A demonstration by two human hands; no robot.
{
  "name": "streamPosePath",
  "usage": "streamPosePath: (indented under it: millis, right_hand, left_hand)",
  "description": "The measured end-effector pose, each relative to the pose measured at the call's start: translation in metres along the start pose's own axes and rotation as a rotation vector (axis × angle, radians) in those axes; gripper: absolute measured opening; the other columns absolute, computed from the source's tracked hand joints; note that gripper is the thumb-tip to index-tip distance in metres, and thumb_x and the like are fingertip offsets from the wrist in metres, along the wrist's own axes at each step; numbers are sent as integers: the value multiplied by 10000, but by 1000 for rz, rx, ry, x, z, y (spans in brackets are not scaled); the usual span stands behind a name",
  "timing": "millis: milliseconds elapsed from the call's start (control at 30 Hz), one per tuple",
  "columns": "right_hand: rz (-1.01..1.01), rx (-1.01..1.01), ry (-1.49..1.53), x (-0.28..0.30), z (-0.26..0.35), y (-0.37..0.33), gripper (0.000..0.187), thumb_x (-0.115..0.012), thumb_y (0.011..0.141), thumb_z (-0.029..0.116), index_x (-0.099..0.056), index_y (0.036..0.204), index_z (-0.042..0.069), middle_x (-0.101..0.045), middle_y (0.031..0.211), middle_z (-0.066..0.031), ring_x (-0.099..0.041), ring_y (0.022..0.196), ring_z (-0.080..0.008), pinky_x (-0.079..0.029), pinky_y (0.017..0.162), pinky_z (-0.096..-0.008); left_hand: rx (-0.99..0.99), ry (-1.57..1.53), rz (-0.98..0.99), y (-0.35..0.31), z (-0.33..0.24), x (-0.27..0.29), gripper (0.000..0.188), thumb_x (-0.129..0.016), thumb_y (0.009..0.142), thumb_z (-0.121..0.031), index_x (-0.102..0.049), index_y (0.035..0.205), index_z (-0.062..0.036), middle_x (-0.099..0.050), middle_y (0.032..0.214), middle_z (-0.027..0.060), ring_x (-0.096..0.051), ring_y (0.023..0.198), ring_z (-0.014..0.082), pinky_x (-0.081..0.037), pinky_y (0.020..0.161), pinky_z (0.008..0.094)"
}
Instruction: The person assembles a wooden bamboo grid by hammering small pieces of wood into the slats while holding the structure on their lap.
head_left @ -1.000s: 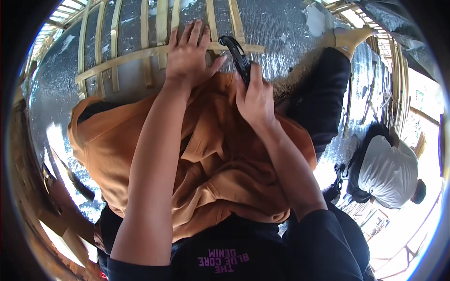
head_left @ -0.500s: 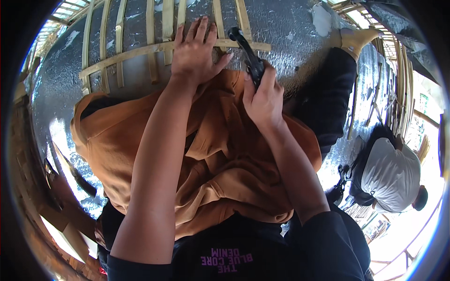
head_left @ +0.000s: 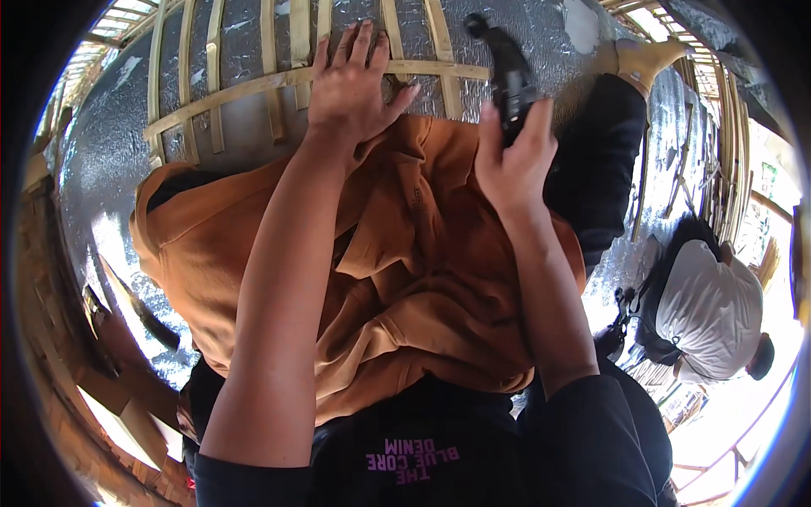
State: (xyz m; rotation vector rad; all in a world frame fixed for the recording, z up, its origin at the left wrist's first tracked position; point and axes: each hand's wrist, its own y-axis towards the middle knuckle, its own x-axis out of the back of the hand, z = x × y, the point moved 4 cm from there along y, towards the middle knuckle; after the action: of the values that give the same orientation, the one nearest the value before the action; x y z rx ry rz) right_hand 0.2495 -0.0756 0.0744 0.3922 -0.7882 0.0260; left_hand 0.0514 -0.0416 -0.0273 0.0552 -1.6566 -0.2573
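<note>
My left hand (head_left: pixel 346 97) lies with its fingers spread across a thin horizontal wooden strip (head_left: pixel 253 85), among pale upright slats (head_left: pixel 214 68) that form a lattice. My right hand (head_left: pixel 517 160) is closed around a black hand tool (head_left: pixel 512 80) with a rounded knob at its far end. The tool is blurred, and I cannot make out its exact kind. It is held up to the right of the lattice, pointing away from me. Brown cloth (head_left: pixel 422 253) is bunched over my lap beneath both forearms.
A silvery foil sheet (head_left: pixel 93 177) spreads under the lattice. At the right, a dark-trousered leg ends in a tan-covered foot (head_left: pixel 646 63). Another person in a pale shirt (head_left: pixel 710 313) bends at the far right, near long thin sticks (head_left: pixel 731 152). A blade-like tool (head_left: pixel 152 321) lies at left.
My right hand has swung the black tool to the right and slightly away from me, off the lattice's right end. My left hand stays spread on the slats.
</note>
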Motion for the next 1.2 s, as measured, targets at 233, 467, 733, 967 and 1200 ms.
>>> streamPosePath:
  millis: [233,467,733,967,1200]
  right_hand:
    - [-66,-659,653,-31,-72,4,253,-626,1056,245,-452,954,93,-479,683,31,-443,538,-70,-405,473,-264]
    - [-122,-421,283,-37,-92,25,280,-687,983,235,-575,899,-6,-642,698,-153,-646,611,-290,-491,594,-403]
    - [-135,-531,361,-37,-99,24,270,-682,978,232,-590,907,-11,-674,735,-176,-675,646,-307,-511,632,-422]
    - [-157,-558,301,-34,-98,25,282,-690,963,247,-599,930,-18,-691,770,-201,-705,706,-354,-527,673,-446]
    - [-179,-530,289,-33,-99,25,305,-686,983,267,-579,872,4,-630,693,-90,-614,625,-201,-488,621,-398]
  left_hand:
    - [12,-61,-39,1,1,2,827,-609,921,-629,-466,1529,-87,-419,1617,130,-405,1492,298,-251,1256,518]
    - [-194,-180,-130,-8,-1,-1,741,-708,926,-453,-430,1576,-230,-472,1569,88,-508,1398,294,-330,1221,523]
    - [-210,-188,-149,-9,-6,3,667,-721,941,-368,-483,1552,-248,-580,1476,59,-562,1352,261,-333,1212,531]
    - [-206,-234,-137,-10,-3,-3,642,-708,948,-374,-487,1541,-267,-580,1480,40,-538,1381,239,-334,1205,521]
    - [-200,-290,-142,-6,-6,4,626,-712,952,-342,-497,1527,-219,-588,1475,53,-547,1373,249,-346,1191,519]
